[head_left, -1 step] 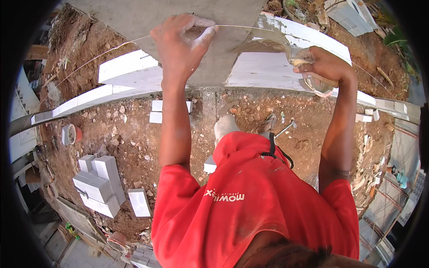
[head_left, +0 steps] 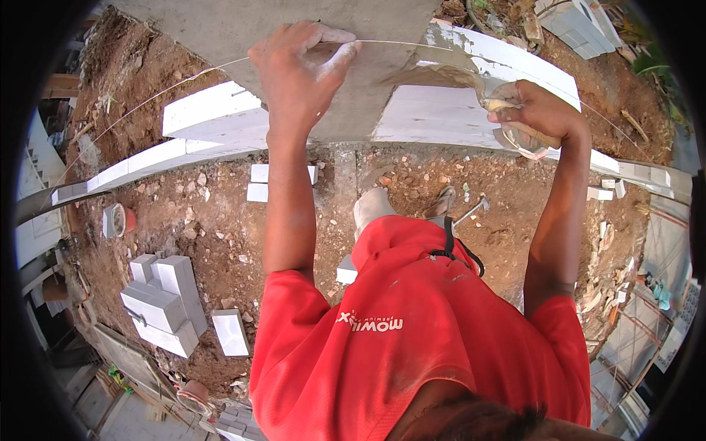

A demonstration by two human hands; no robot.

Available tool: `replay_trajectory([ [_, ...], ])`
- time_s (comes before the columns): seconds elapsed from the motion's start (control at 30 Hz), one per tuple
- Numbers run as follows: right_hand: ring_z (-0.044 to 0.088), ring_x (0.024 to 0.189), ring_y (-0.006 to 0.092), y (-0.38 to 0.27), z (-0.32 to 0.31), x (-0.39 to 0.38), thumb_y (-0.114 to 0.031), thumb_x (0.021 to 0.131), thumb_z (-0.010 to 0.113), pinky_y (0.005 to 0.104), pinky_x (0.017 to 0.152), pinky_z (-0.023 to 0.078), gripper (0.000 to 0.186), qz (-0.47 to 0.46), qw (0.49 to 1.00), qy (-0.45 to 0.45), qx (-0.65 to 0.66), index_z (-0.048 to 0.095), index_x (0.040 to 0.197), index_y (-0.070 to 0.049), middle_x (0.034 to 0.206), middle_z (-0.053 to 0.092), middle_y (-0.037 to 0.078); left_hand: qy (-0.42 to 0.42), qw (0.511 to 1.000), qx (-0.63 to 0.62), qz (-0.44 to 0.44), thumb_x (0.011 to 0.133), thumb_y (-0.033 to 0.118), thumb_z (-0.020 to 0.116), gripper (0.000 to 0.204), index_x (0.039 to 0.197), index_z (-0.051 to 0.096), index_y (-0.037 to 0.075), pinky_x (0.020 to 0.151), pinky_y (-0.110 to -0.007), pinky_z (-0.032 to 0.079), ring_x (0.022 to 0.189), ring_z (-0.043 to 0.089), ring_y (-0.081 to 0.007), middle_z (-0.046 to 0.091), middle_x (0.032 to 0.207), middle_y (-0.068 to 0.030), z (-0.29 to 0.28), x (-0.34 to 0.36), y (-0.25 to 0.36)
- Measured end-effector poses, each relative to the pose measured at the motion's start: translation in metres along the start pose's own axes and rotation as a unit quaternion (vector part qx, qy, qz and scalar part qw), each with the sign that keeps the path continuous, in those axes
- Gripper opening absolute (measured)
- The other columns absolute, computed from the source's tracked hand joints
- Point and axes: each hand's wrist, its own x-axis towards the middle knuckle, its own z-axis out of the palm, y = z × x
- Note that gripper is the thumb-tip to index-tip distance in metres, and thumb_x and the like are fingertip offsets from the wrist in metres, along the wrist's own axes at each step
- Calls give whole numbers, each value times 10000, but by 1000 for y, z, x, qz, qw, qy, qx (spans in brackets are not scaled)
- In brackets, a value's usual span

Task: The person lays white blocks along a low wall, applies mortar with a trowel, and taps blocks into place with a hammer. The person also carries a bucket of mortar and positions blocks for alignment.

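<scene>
Right hand (head_left: 543, 114) has edged rightward, gripping a pale-handled tool (head_left: 500, 105) by white blocks (head_left: 434, 110); farther left, my left hand (head_left: 296, 77) pinches string (head_left: 401, 44); I judge this line-checking, needing steady tension next.

String (head_left: 397, 42): pale, off-white. Left hand (head_left: 298, 62): whitish dusting on thumb and forefinger. Wall blocks (head_left: 434, 114): plain white. Mortar (head_left: 441, 74): grey-brown. Rendered surface (head_left: 353, 18): grey, lightly mottled. Shirt (head_left: 419, 294): red, white lettering on it. Ground (head_left: 220, 209): reddish-brown, speckled with paler fragments. Bucket (head_left: 130, 219): orange-red. Stacked blocks (head_left: 176, 283): white, unpatterned.
</scene>
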Motion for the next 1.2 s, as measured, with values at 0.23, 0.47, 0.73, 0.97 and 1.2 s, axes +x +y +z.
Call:
replay_trajectory([
  [0.23, 674, 873, 143, 76, 43, -73, -191, 867, 830, 322, 690, 564, 497, 37, 987, 69, 141, 652, 1275, 28, 1007, 716, 77, 0, 999, 34, 3, 781, 271, 857, 156, 863, 804, 148, 964, -406, 367, 905, 634, -235, 723, 873, -20, -5, -1, 4],
  [0.47, 639, 827, 149, 142, 258, -10, -171, 904, 755, 346, 751, 536, 285, -46, 954, 124, 268, 690, 1122, 2, 926, 684, 53, -23, 999, 5, -38, 755, 214, 883, 156, 850, 815, 110, 839, -387, 475, 811, 666, -273, 748, 807, -61, -7, 6, 2],
  [0.73, 615, 661, 414, 19, 345, 145, -259, 881, 800, 464, 620, 498, 334, -171, 876, 342, 294, 590, 801, -13, 716, 618, 198, -104, 987, 28, -116, 816, 183, 877, 194, 962, 833, 63, 905, -368, 500, 933, 693, -204, 771, 966, -79, -14, 16, 22],
  [0.97, 616, 639, 355, 18, 342, 144, -101, 906, 732, 433, 609, 485, 169, -159, 815, 409, 378, 615, 844, 3, 712, 625, 168, -97, 989, 39, -107, 801, 158, 884, 181, 945, 835, 59, 881, -342, 491, 889, 672, -165, 754, 910, -61, -19, 11, 24],
  [1.2, 542, 601, 267, 3, 361, 129, -125, 962, 699, 404, 603, 444, 210, -139, 793, 460, 375, 594, 855, 23, 682, 586, 151, -87, 994, 34, -52, 791, 148, 871, 150, 901, 821, 60, 785, -340, 510, 808, 701, -233, 771, 858, -90, -15, 15, 19],
])
